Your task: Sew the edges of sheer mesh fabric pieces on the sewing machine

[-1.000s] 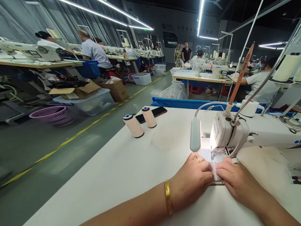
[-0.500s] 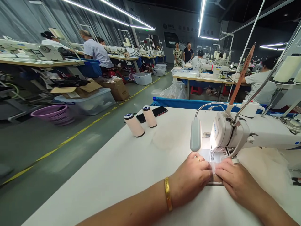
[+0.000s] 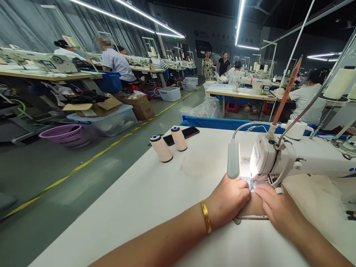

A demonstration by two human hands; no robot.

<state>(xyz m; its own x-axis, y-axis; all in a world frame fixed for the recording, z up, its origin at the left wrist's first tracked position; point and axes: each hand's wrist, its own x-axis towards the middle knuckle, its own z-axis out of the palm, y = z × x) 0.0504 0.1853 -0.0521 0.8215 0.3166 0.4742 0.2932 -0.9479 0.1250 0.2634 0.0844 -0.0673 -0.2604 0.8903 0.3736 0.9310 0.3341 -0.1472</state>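
Observation:
Both my hands rest on the white table (image 3: 144,207) in front of a white sewing machine (image 3: 292,157). My left hand (image 3: 229,200), with a gold bangle on its wrist, lies curled with its fingertips pressed on a small pale fabric piece (image 3: 251,211) just before the needle. My right hand (image 3: 274,205) presses the same piece from the right, fingers together and pointing at the presser foot. A grey lamp (image 3: 233,164) on a gooseneck shines on the needle area.
Two thread spools (image 3: 161,148) and a black phone (image 3: 182,135) sit at the table's far left. Across a grey aisle with a yellow line stand boxes, a clear bin (image 3: 108,120) and a purple basket (image 3: 62,134). Other people sit at machines; two stand far back.
Both hands have slid forward toward the needle, pushing the fabric piece farther under the machine head. The view has shifted slightly.

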